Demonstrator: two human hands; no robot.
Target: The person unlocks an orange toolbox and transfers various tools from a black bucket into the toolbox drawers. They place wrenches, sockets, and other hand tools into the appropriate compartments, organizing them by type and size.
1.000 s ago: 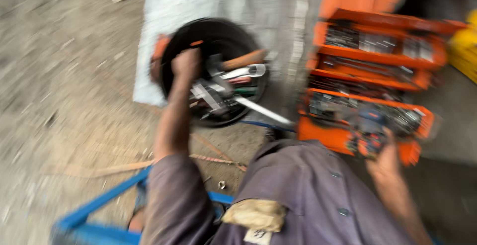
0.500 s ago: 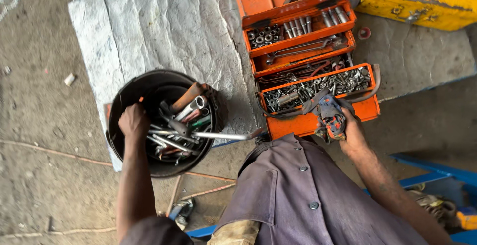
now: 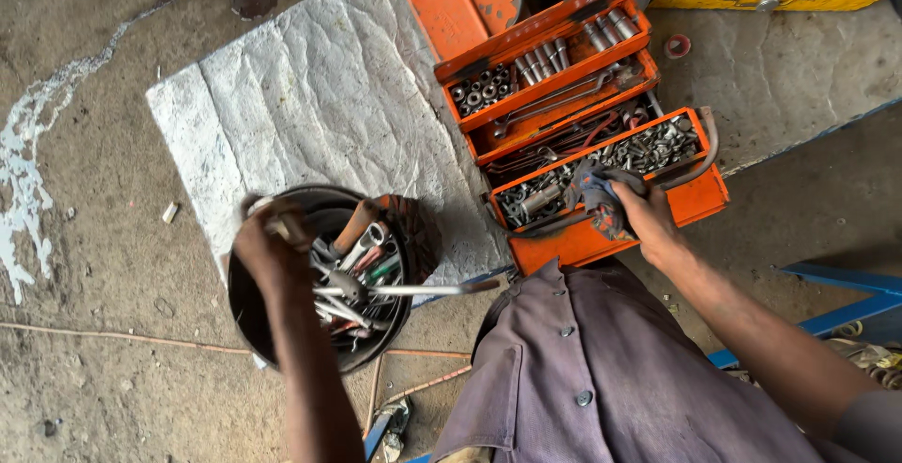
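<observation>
My left hand [image 3: 272, 242] is closed around a small tool at the nine o'clock rim of the black bucket [image 3: 246, 317] of wrenches; nothing looks pulled clear yet. At two o'clock, my right hand [image 3: 644, 219] clutches a dark rag [image 3: 594, 191] over the orange toolbox [image 3: 611, 228], its trays spread open and full.

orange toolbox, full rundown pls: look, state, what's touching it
The orange toolbox is a metal cantilever type, fanned open into stepped trays on the concrete floor, beside a grey mat. Its lid stands open at the top. The upper trays hold sockets, the middle ones wrenches, the lowest a heap of bolts and small fittings. The paint looks scuffed and grimy. The right hand rests on the front tray, gripping a dark rag.
</observation>
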